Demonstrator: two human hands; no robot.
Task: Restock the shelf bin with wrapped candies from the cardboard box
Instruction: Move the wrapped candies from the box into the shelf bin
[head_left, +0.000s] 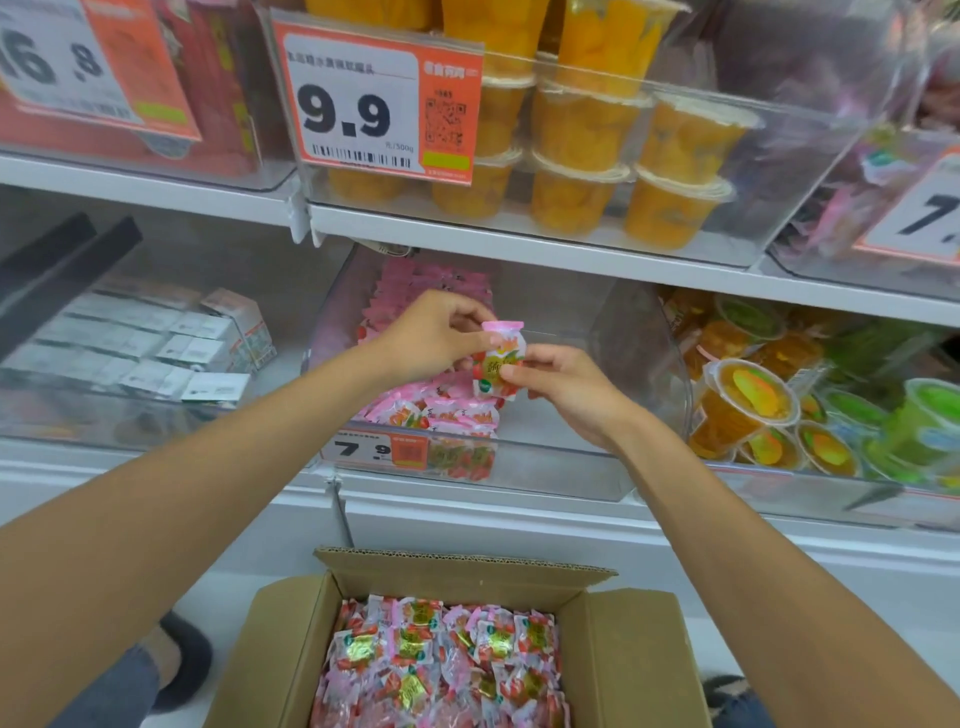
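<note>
- Sitting open at the person's feet, the cardboard box (639, 654) brims with wrapped candies (441, 660), close by for quick refills.
- Both hands pinch 1 candy (498, 364) above the bin's front edge: left hand (431, 338) at its top, right hand (561, 384) at its side, likely squaring it for placement.
- Behind them, the clear shelf bin (545, 467) holds pink packs (441, 410) on its left side only.
- Overhead, fruit cups (576, 124) sit behind a 9.9 tag (374, 98).

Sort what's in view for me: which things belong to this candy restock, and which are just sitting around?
In the job:
left hand and right hand, both pinching one wrapped candy
shelf bin
cardboard box of candies

Just there:
orange fruit cups above
9.9 price tag
jelly cups at right
white cartons at left
</note>
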